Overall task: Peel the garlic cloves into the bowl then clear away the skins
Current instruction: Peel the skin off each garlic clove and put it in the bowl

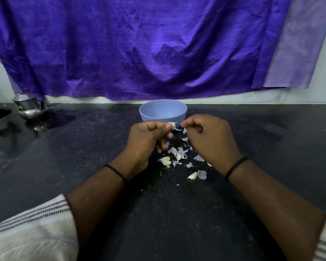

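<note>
Nearest you, the dark speckled bench (158, 223) carries a scatter of papery white skins (198, 158) and unpeeled cloves (166, 160) between your wrists. Just above them, your left hand (149, 136) pinches a garlic clove (172, 125) at its fingertips, while your right hand (205, 132) pinches a shred of skin beside it. Beyond your hands stands the pale blue bowl (163, 110). A steel pot (29, 108) sits far left, under a hanging purple cloth (139, 44).
</note>
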Action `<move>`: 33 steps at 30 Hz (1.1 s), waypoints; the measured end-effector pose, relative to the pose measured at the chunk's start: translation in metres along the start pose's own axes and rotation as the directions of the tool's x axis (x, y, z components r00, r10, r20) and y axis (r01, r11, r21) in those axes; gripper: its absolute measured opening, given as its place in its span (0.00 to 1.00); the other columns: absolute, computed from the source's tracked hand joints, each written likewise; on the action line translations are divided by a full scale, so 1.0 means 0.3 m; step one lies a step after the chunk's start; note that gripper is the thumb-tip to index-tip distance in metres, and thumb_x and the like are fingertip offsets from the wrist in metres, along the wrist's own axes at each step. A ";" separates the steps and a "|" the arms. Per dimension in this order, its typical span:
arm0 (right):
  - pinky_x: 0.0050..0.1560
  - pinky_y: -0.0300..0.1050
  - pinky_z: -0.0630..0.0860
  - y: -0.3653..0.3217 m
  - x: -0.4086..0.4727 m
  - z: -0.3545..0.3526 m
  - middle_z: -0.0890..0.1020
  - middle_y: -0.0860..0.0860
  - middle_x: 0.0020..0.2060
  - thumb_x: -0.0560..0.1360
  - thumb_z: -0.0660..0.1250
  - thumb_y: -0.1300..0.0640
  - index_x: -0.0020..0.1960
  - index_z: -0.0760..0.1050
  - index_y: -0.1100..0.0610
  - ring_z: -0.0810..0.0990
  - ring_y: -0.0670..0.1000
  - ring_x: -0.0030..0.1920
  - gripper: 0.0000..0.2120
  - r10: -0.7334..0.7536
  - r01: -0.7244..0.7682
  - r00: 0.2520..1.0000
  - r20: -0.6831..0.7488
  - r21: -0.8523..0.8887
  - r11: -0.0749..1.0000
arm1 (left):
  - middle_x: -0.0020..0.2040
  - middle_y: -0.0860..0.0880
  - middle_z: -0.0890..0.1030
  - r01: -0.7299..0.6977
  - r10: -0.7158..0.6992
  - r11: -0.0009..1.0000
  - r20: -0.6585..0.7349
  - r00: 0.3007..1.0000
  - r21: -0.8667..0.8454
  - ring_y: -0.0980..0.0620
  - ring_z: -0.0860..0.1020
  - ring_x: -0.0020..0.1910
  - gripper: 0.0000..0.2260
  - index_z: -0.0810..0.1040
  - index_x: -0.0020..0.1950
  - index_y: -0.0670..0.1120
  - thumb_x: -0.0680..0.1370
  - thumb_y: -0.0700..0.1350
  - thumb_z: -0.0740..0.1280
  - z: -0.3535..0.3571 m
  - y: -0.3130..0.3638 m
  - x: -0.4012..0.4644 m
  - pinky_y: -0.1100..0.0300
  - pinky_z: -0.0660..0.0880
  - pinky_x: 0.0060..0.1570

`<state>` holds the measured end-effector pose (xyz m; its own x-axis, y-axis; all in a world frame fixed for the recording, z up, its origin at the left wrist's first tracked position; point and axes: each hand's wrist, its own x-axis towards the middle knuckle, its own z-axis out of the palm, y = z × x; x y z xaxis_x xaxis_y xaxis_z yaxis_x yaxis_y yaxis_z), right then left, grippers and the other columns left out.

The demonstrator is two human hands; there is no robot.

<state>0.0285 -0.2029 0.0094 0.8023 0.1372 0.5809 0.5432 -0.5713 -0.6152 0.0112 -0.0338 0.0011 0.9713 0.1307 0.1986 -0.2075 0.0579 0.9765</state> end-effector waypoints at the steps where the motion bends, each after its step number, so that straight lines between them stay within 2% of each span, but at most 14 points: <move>1: 0.43 0.38 0.78 -0.006 -0.001 -0.002 0.83 0.42 0.38 0.74 0.69 0.59 0.48 0.85 0.50 0.80 0.42 0.38 0.08 -0.011 0.011 1.000 -0.001 0.013 1.000 | 0.36 0.44 0.82 -0.005 0.005 1.000 0.005 1.000 0.005 0.53 0.72 0.24 0.05 0.84 0.43 0.41 0.77 0.40 0.70 0.002 -0.002 -0.001 0.64 0.66 0.22; 4: 0.39 0.36 0.78 -0.014 -0.003 -0.004 0.82 0.39 0.34 0.74 0.73 0.53 0.46 0.85 0.49 0.80 0.39 0.36 0.02 -0.032 0.032 0.999 0.005 0.026 0.999 | 0.35 0.44 0.82 -0.017 0.017 0.999 0.020 1.000 0.027 0.54 0.72 0.23 0.05 0.84 0.45 0.39 0.78 0.39 0.69 0.005 -0.007 -0.005 0.64 0.66 0.22; 7: 0.37 0.39 0.78 -0.015 -0.005 -0.004 0.82 0.39 0.31 0.73 0.74 0.50 0.42 0.85 0.47 0.80 0.39 0.35 0.03 -0.035 0.035 0.999 0.006 -0.026 0.999 | 0.35 0.44 0.82 -0.021 0.020 0.999 0.027 0.999 0.049 0.54 0.72 0.22 0.05 0.84 0.46 0.38 0.78 0.38 0.69 0.008 -0.013 -0.004 0.64 0.66 0.21; 11: 0.38 0.45 0.80 -0.018 -0.007 0.000 0.83 0.41 0.31 0.72 0.74 0.49 0.39 0.84 0.48 0.81 0.40 0.33 0.05 -0.020 0.020 1.000 0.008 -0.047 0.999 | 0.35 0.43 0.82 -0.017 0.015 0.998 0.033 0.999 0.058 0.54 0.72 0.22 0.05 0.84 0.46 0.38 0.78 0.38 0.69 0.015 -0.018 -0.007 0.64 0.66 0.21; 16: 0.35 0.39 0.77 -0.025 -0.009 0.002 0.81 0.39 0.28 0.70 0.74 0.49 0.36 0.82 0.49 0.80 0.39 0.33 0.06 -0.001 0.001 1.000 -0.005 -0.061 0.998 | 0.34 0.42 0.82 -0.015 0.014 0.999 0.035 0.999 0.036 0.53 0.72 0.21 0.06 0.83 0.42 0.38 0.77 0.37 0.69 0.025 -0.015 -0.015 0.64 0.66 0.21; 18: 0.34 0.39 0.76 -0.030 -0.013 0.005 0.81 0.40 0.28 0.69 0.75 0.51 0.35 0.82 0.49 0.80 0.39 0.33 0.06 -0.023 0.022 1.000 -0.014 -0.072 0.997 | 0.33 0.43 0.82 -0.014 0.013 0.999 0.034 0.999 0.035 0.53 0.72 0.21 0.06 0.83 0.41 0.38 0.77 0.37 0.69 0.029 -0.013 -0.015 0.64 0.66 0.21; 25: 0.34 0.48 0.78 -0.034 -0.012 0.028 0.81 0.47 0.29 0.68 0.74 0.50 0.35 0.81 0.52 0.79 0.47 0.31 0.07 -0.131 0.120 0.989 -0.065 -0.144 0.982 | 0.24 0.49 0.78 -0.030 0.029 0.998 0.011 1.000 0.054 0.56 0.71 0.19 0.06 0.81 0.44 0.33 0.78 0.36 0.68 0.037 -0.005 -0.028 0.64 0.65 0.20; 30: 0.33 0.47 0.76 -0.033 -0.008 0.035 0.80 0.48 0.28 0.69 0.72 0.50 0.33 0.79 0.54 0.77 0.48 0.30 0.10 -0.196 0.175 0.976 -0.091 -0.201 0.964 | 0.24 0.48 0.78 -0.049 0.050 0.997 -0.010 0.999 0.068 0.54 0.71 0.20 0.07 0.81 0.43 0.33 0.78 0.36 0.69 0.037 -0.007 -0.026 0.63 0.66 0.21; 33: 0.34 0.49 0.77 -0.035 -0.006 0.036 0.80 0.48 0.29 0.69 0.73 0.51 0.34 0.79 0.54 0.78 0.48 0.31 0.09 -0.174 0.157 0.981 -0.082 -0.182 0.971 | 0.25 0.46 0.78 -0.050 0.051 0.996 -0.015 0.999 0.076 0.54 0.70 0.20 0.08 0.81 0.42 0.33 0.78 0.37 0.69 0.033 -0.010 -0.023 0.63 0.66 0.21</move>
<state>0.0240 -0.1883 0.0089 0.6721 0.1678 0.7211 0.6083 -0.6804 -0.4086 0.0064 -0.0447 -0.0023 0.9576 0.1482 0.2471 -0.2463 -0.0241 0.9689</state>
